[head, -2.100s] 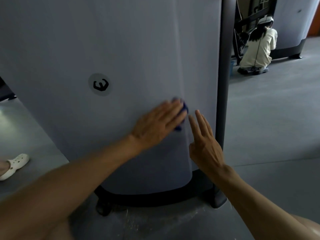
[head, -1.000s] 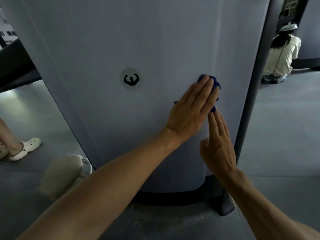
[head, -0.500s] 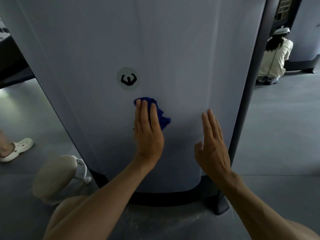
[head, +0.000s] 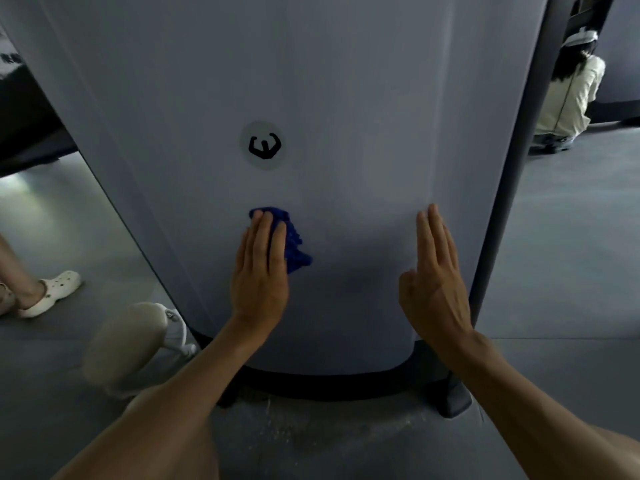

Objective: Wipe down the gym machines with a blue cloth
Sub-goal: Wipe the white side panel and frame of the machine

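Note:
A tall pale grey machine shroud fills the middle of the view, with a round logo sticker on it. My left hand lies flat with straight fingers, pressing a bunched blue cloth against the panel just below the logo. Most of the cloth is hidden under the palm. My right hand rests flat on the panel near its right edge, fingers straight and together, holding nothing.
A dark upright post runs along the shroud's right side, ending in a black foot. Another person crouches at the back right. A white clog stands at the left; my knee is low left.
My left hand has swept the cloth from the panel's right side leftward and down to below the logo. My right hand has slid out toward the panel's right edge.

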### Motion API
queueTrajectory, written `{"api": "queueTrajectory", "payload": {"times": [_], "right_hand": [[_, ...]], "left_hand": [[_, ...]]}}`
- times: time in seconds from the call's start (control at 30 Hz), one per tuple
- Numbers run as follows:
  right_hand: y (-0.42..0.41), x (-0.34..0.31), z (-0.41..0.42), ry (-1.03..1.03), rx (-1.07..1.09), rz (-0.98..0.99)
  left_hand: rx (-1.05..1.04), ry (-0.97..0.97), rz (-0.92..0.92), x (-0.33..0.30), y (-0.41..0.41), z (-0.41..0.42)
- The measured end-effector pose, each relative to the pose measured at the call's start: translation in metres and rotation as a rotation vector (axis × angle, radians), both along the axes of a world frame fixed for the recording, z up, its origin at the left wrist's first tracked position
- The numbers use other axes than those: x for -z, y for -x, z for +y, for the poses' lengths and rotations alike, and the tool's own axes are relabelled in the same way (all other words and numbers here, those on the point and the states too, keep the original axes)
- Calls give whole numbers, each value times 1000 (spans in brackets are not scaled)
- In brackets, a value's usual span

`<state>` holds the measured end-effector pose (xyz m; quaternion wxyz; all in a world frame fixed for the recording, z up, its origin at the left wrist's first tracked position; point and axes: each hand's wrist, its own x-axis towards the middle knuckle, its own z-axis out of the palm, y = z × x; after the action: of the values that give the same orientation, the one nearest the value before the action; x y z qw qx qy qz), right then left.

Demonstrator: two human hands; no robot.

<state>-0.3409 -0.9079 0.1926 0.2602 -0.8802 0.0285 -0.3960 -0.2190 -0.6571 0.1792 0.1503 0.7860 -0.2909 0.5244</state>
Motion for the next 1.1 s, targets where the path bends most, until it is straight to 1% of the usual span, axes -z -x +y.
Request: {"api": "queueTrajectory", "payload": {"times": [0.1,0.13,0.17,0.23,0.3,0.37,0.43,0.53,0.6,0.67,0.73,0.77,0.87,0.9,0.97,1.03,1.1], "right_hand": [[2,2,1,9,-11,-1],[3,2,0,16,-22,-4],[4,2,-1,25,-34,-5],[3,4,-7,21,-45,1],[2,7,-11,-15,-25,6],[3,7,-12,-27,-12,23],[5,6,-13,-33,-16,40],[5,7,-11,-38,-36,40],[4,7,-9,-43,-38,55],[3,9,-8,-41,-36,74],[4,10,-8,-31,-37,79],[5,10,-9,-29,-39,81],[6,12,-14,-12,-46,90],[6,13,-15,10,-41,85],[6,15,-16,40,-22,79],[5,16,-15,14,-13,94],[5,18,-11,11,1,106]], "left_hand": [[15,167,1,2,4,-42],[51,158,-27,0,7,-61],[99,94,-65,-2,11,-81],[208,-113,-115,-3,20,-119],[262,-279,-151,-1,27,-142],[262,-350,-160,1,24,-138],[243,-368,-163,7,18,-104],[126,-250,-131,30,6,-26],[59,-178,-64,46,2,3],[45,-74,0,57,3,-5],[64,19,10,61,10,-31],[93,-4,-14,60,13,-48],[235,-251,-68,50,25,-101],[269,-297,-77,46,29,-116],[307,-320,-67,42,32,-131],[297,-350,-85,44,26,-115],[242,-360,-108,52,19,-76]]}}
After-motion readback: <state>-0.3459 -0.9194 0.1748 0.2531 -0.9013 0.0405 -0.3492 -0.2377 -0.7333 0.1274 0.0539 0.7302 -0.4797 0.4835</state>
